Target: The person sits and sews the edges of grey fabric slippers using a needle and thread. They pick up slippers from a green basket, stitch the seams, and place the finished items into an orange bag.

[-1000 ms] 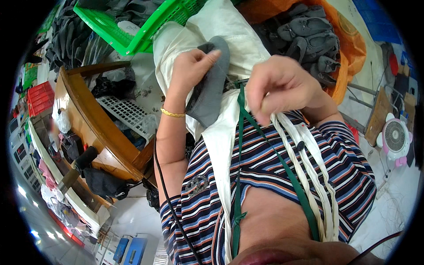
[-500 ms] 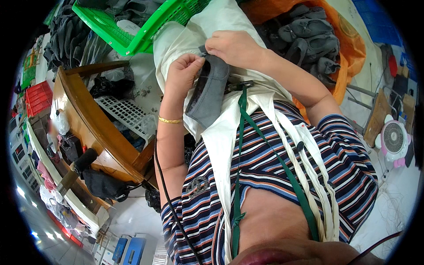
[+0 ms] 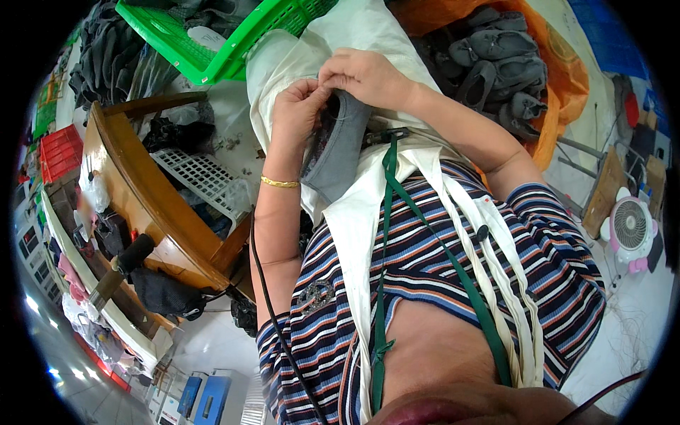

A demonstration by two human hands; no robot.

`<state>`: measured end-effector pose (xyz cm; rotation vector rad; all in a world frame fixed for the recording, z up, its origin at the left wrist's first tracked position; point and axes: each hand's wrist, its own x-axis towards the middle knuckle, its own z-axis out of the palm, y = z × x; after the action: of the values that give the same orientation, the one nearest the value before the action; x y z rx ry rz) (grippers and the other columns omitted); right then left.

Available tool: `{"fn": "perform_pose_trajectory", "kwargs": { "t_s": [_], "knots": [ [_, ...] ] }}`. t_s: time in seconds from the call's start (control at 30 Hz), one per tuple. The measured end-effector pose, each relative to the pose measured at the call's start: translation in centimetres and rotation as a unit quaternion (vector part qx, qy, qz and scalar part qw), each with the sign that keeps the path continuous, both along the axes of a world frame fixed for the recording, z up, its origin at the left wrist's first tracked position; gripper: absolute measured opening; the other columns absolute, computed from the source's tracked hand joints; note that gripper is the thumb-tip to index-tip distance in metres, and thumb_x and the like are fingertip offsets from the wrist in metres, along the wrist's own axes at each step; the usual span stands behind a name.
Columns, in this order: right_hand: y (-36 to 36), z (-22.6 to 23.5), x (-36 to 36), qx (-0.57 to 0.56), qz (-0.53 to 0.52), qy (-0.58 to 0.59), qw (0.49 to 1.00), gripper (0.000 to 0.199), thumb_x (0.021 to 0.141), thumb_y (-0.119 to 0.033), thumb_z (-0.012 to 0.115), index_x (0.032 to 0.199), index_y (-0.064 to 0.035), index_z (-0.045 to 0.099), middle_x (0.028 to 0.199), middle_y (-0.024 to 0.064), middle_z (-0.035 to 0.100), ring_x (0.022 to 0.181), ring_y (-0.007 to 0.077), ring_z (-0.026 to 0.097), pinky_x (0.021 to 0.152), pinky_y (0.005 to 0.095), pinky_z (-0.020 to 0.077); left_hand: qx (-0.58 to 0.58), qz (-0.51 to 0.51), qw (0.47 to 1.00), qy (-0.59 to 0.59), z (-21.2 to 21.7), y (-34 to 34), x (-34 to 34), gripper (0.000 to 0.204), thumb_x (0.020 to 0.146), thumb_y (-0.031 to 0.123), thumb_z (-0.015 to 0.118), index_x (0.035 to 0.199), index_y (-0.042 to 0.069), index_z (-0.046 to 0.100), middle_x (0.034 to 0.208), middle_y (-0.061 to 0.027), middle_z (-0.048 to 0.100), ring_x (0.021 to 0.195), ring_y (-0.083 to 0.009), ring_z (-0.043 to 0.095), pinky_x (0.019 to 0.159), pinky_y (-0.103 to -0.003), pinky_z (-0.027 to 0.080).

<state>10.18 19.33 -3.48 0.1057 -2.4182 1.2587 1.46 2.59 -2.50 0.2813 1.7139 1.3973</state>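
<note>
A grey fabric shoe upper (image 3: 338,161) hangs over my lap, its dark lining showing along one side. My left hand (image 3: 296,110) pinches it at its far end, with thumb and forefinger pressed together. My right hand (image 3: 365,76) meets the left there, its fingers also closed in a pinch on the upper's far edge. The fingertips touch or nearly touch, and any small thing between them is hidden. Beneath the hands, a white apron (image 3: 361,35) covers my legs.
Beyond my knees stands a green plastic basket (image 3: 234,49) with grey pieces in it. At the far right, an orange sack (image 3: 567,78) holds several grey shoes (image 3: 496,64). A wooden table (image 3: 134,191) is on the left; a small fan (image 3: 630,225) stands right.
My right hand has moved slightly left and closed in against the left hand. The shoe upper has turned a little, showing more of its lining.
</note>
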Motion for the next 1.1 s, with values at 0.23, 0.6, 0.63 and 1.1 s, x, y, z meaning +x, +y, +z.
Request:
{"fn": "perform_pose_trajectory", "kwargs": {
  "t_s": [0.23, 0.6, 0.63, 1.1],
  "knots": [
    [4.9, -0.6, 1.8, -0.549, -0.108, -0.115, 0.821, 0.015, 0.099, -0.023, 0.059, 0.106, -0.0099, 0.057, 0.082, 0.0008, 0.063, 0.064, 0.0071, 0.055, 0.055, 0.0202, 0.0425, 0.112, 0.034, 0.986, -0.116, 0.1, -0.5, 0.6, 0.013, 0.096, 0.019, 0.063, 0.099, 0.007, 0.061, 0.079, 0.0009, 0.058, 0.060, -0.0057, 0.048, 0.053, -0.021, 0.040],
    [6.9, -1.5, 4.6, -0.600, -0.161, -0.070, 0.781, 0.012, 0.097, -0.018, 0.062, 0.098, -0.0067, 0.056, 0.076, 0.0014, 0.061, 0.061, 0.0086, 0.055, 0.053, 0.0218, 0.0434, 0.060, -0.012, 0.976, 0.209, -0.3, -0.3, 1.4, 0.011, 0.092, 0.014, 0.066, 0.096, 0.003, 0.066, 0.074, 0.0032, 0.056, 0.060, -0.0072, 0.046, 0.057, -0.022, 0.042],
    [7.0, -1.4, 4.8, -0.596, -0.159, -0.069, 0.784, 0.012, 0.097, -0.018, 0.062, 0.098, -0.0067, 0.057, 0.075, 0.0014, 0.061, 0.061, 0.0084, 0.054, 0.053, 0.0218, 0.0434, 0.034, -0.025, 0.967, 0.250, -0.1, -0.2, 1.4, 0.010, 0.090, 0.014, 0.067, 0.095, 0.004, 0.067, 0.075, 0.0013, 0.058, 0.061, -0.0092, 0.049, 0.059, -0.023, 0.043],
    [6.1, 2.9, 3.9, -0.433, -0.094, -0.077, 0.893, 0.013, 0.099, -0.020, 0.058, 0.099, -0.0069, 0.058, 0.073, 0.0014, 0.061, 0.058, 0.0094, 0.055, 0.053, 0.0227, 0.0446, -0.075, -0.181, 0.779, 0.596, 1.3, 1.9, 0.5, 0.013, 0.085, 0.023, 0.070, 0.089, 0.011, 0.074, 0.080, -0.0075, 0.069, 0.069, -0.0262, 0.065, 0.066, -0.037, 0.052]
  ]
}}
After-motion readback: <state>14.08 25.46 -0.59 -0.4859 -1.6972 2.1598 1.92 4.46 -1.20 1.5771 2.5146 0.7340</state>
